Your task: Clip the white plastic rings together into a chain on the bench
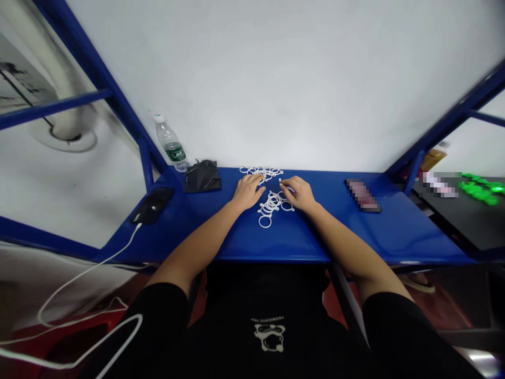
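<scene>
Two groups of thin white rings with small knobs lie on the blue table. My left hand [248,192] rests palm down, its fingers stretched toward the far group of white rings [272,171] and the thumb apart. It is open, and its fingertips touch or cover part of that group. The near pile of white rings [270,203] overlaps itself between my hands, with one ring at its front edge. My right hand [301,193] is closed in a pinch at the pile's right side. A small white piece [280,181], seemingly part of a ring, shows at its fingertips.
On the left of the blue table [276,245] are a plastic bottle [173,147], a crumpled black bag [202,177] and a black phone [152,205] with a white cable [94,267]. A pixelated phone [363,195] lies right. A white wall stands behind; blue frame posts flank the table.
</scene>
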`<state>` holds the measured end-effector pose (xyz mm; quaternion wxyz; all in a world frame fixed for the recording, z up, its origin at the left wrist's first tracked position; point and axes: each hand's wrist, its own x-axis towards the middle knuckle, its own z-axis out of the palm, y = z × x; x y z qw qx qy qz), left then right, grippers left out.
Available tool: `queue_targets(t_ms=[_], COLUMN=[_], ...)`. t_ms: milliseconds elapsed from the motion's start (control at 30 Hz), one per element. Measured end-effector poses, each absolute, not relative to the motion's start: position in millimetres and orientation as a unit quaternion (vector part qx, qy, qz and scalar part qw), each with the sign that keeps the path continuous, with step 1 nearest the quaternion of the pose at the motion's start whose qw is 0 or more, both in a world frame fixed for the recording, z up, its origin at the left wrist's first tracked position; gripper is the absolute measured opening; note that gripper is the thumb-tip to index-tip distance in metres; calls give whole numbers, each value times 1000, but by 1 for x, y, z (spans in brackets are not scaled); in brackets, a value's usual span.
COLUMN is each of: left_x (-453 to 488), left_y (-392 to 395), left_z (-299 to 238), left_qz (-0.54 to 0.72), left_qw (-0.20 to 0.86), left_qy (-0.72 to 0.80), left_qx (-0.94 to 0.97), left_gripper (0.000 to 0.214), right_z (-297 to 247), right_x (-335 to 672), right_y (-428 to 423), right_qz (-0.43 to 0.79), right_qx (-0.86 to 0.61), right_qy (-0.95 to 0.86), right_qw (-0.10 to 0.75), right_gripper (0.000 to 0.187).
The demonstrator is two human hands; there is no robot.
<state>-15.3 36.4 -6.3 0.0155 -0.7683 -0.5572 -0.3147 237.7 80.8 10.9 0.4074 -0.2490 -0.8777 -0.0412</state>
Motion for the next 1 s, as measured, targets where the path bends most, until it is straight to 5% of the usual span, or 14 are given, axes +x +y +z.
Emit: queue_targets(t_ms=[167,500,1000], left_x=[-26,-30,-31], left_y=[48,58,61], left_z=[-21,-33,-33], left_qz=[-219,-283,-301], left_qw=[-16,34,0], left_qy=[-604,-559,-528], left_qx=[-766,-779,-794], left_gripper=[45,13,21], right_z=[13,9,6], right_x=[245,239,240], right_y=[86,85,87], right_qz=[-26,-9,-7], right_qx=[-216,-221,-223], right_qy=[-901,-917,-920], right_qw=[374,332,323], right_gripper=[26,30,28])
